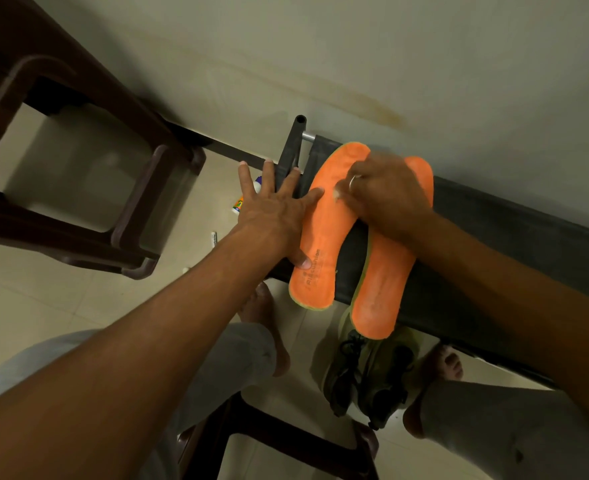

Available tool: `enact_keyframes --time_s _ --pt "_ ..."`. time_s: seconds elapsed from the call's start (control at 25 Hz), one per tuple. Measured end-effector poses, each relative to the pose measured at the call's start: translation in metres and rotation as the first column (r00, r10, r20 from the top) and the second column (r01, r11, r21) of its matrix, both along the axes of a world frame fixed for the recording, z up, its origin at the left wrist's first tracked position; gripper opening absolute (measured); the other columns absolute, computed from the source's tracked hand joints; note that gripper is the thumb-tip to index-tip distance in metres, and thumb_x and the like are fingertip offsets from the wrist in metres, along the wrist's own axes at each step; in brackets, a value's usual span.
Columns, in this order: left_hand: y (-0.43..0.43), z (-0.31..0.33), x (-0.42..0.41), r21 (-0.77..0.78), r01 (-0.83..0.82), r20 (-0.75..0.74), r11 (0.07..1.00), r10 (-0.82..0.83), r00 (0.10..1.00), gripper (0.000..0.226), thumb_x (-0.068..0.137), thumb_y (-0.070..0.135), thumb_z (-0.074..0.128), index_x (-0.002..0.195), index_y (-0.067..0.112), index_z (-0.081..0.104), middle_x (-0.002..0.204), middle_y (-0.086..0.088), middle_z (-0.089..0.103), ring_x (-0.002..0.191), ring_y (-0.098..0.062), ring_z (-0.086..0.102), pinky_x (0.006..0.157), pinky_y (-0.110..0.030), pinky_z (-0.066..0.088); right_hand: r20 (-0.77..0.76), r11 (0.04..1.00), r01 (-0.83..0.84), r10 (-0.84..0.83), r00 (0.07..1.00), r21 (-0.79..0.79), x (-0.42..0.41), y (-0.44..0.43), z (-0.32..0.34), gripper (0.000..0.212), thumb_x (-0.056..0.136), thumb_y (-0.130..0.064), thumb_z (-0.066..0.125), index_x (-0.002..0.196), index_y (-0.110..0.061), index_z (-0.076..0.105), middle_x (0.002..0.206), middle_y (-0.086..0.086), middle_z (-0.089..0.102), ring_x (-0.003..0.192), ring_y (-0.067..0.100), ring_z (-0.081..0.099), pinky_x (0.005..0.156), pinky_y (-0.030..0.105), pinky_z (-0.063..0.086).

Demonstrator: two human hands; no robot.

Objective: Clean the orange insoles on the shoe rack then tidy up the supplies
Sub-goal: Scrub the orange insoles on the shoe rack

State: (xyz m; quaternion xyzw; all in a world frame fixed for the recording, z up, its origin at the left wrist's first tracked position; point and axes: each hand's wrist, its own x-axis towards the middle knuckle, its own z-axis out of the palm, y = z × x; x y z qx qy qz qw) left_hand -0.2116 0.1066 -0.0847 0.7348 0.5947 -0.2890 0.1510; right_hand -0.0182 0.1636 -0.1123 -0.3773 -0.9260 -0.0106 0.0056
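Right hand (383,192) hides insoles (321,244) toes, grip unclear; left hand (275,209) half-covers bottle (238,205).

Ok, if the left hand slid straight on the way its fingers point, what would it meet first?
The left hand would likely meet the shoe rack's black end post first, then the wall; depth unclear.

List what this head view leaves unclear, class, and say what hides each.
- Whatever the right hand holds, if anything: its curled fingers cover it.
- Bottle label: too small, partly behind the left hand.
- Print on the left insole: blurred, thumb overlaps it.
- Shoes: dim, partly under the rack and right insole.
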Motion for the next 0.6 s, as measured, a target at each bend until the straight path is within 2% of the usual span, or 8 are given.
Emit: enact_keyframes --time_s 0.08,0.12,0.2,0.28,0.36,0.44,0.56,0.6 --pt "0.0 0.0 -0.002 0.001 -0.007 0.016 1.0 0.007 1.0 0.132 0.057 0.083 0.07 0.155 0.043 -0.008 0.166 -0.005 -0.01 0.148 -0.045 -0.018 0.109 -0.075 -0.008 0.008 0.989 0.133 -0.133 0.991 0.058 0.007 0.018 0.01 0.038 0.096 -0.031 0.046 0.079 -0.011 0.073 0.085 0.008 0.067 0.08 0.031 0.054 0.064 0.039 0.038" --pt "0.0 -0.001 -0.003 0.005 -0.007 0.019 1.0 0.007 1.0 0.132 0.057 0.083 0.07 0.155 0.043 -0.008 0.166 -0.005 -0.01 0.148 -0.046 -0.018 0.11 -0.075 -0.008 0.022 0.993 0.111 -0.112 0.993 0.038 0.006 0.015 0.01 0.036 0.096 -0.029 0.048 0.078 -0.01 0.073 0.083 0.009 0.067 0.08 0.03 0.054 0.064 0.039 0.039" --pt "-0.001 -0.003 -0.002 0.011 0.002 0.006 1.0 -0.002 1.0 0.131 0.058 0.084 0.068 0.156 0.043 -0.009 0.166 -0.006 -0.01 0.148 -0.046 -0.018 0.11 -0.075 -0.008 0.015 0.998 -0.037 0.038 0.999 -0.048 -0.007 -0.015 0.0 0.032 0.095 -0.026 0.054 0.076 -0.008 0.072 0.081 0.009 0.067 0.076 0.028 0.055 0.061 0.039 0.041" --pt "-0.001 -0.002 0.0 0.008 0.01 -0.01 1.0 -0.01 1.0 0.131 0.058 0.084 0.068 0.156 0.043 -0.009 0.166 -0.006 -0.01 0.148 -0.046 -0.018 0.11 -0.075 -0.008 0.029 0.994 -0.046 0.049 0.998 -0.099 -0.007 -0.016 -0.003 0.03 0.094 -0.03 0.059 0.075 -0.009 0.07 0.079 0.009 0.067 0.075 0.028 0.055 0.06 0.038 0.04" --pt "0.001 -0.001 0.0 0.005 0.005 0.006 1.0 -0.005 1.0 0.131 0.058 0.083 0.069 0.156 0.043 -0.008 0.166 -0.006 -0.009 0.148 -0.046 -0.018 0.11 -0.075 -0.008 0.015 0.987 0.156 -0.155 0.988 -0.049 0.001 0.012 0.008 0.033 0.095 -0.037 0.055 0.083 -0.012 0.073 0.083 0.009 0.069 0.08 0.029 0.056 0.065 0.039 0.041" --pt "0.001 -0.002 -0.001 0.007 -0.002 0.021 1.0 0.002 1.0 0.131 0.058 0.083 0.07 0.155 0.043 -0.008 0.166 -0.006 -0.01 0.148 -0.045 -0.018 0.11 -0.075 -0.009 -0.006 0.966 0.247 -0.248 0.969 -0.072 0.003 0.018 0.013 0.032 0.095 -0.039 0.054 0.09 -0.014 0.074 0.087 0.009 0.069 0.085 0.028 0.057 0.067 0.039 0.041" --pt "-0.001 -0.004 -0.001 -0.004 -0.004 -0.001 1.0 0.004 1.0 0.131 0.059 0.083 0.069 0.155 0.043 -0.01 0.166 -0.006 -0.012 0.147 -0.046 -0.019 0.11 -0.074 -0.007 -0.017 0.959 0.049 -0.055 0.998 -0.279 -0.018 -0.027 0.004 0.027 0.094 -0.037 0.056 0.094 -0.017 0.074 0.09 0.004 0.07 0.089 0.023 0.06 0.063 0.034 0.042" --pt "0.0 -0.004 -0.001 -0.008 -0.004 -0.002 1.0 0.004 1.0 0.131 0.059 0.083 0.069 0.155 0.043 -0.009 0.166 -0.006 -0.012 0.147 -0.046 -0.019 0.11 -0.074 -0.007 -0.024 0.948 0.029 -0.039 0.999 -0.315 -0.019 -0.029 0.002 0.027 0.094 -0.038 0.056 0.092 -0.017 0.074 0.089 0.003 0.069 0.088 0.022 0.061 0.06 0.032 0.041"
